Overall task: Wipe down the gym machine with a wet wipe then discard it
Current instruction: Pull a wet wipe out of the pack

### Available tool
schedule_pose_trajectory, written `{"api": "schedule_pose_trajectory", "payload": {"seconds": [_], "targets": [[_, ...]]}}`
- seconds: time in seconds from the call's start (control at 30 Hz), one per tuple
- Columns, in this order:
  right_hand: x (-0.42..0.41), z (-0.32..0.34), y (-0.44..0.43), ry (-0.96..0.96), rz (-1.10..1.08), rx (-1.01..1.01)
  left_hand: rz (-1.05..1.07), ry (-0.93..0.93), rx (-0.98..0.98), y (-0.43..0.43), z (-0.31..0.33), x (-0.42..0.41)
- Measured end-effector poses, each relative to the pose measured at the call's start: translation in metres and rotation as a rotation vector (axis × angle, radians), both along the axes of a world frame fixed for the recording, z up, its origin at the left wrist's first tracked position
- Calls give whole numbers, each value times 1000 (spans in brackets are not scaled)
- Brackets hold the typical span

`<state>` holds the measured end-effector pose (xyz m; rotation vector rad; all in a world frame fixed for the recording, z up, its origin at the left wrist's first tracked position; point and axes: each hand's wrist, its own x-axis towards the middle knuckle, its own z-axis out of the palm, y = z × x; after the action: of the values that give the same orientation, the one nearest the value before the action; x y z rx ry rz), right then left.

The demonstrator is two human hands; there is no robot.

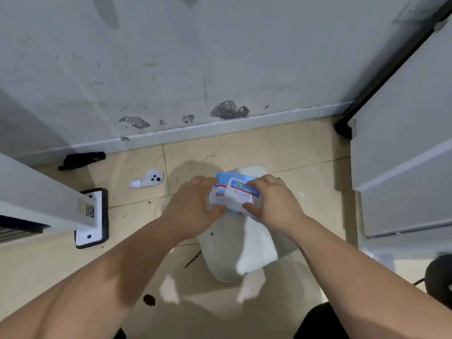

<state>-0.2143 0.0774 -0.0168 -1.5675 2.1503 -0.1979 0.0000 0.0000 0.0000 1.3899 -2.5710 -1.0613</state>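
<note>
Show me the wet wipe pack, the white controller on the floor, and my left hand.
wet wipe pack (238, 193): head view, on the white label flap between the hands.
white controller (150, 180): head view, on its rounded button end.
left hand (193, 204): head view, on the back of the hand.

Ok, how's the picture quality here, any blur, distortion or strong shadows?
Head view: wide-angle distortion bows the grey skirting board; the blue-and-white wet wipe pack held in the left hand and right hand looks soft, small print unreadable; a soft shadow falls on the beige tiled floor beyond.
</note>
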Motion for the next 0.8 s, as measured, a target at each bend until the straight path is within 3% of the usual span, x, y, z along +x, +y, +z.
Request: {"api": "schedule_pose_trajectory", "payload": {"seconds": [0.1,0.27,0.43,0.8], "targets": [[-2,-13,-17,91,88,0,35,98,-9,-2,-23,-6],[-6,-17,-21,121,110,24,24,80,8,-15,-43,-20],[-4,-25,-6,146,96,-51,-157,-67,-82,-12,-54,-12],[-14,-28,-12,77,61,-149,-205,-163,-79,-11,-53,-13]]}}
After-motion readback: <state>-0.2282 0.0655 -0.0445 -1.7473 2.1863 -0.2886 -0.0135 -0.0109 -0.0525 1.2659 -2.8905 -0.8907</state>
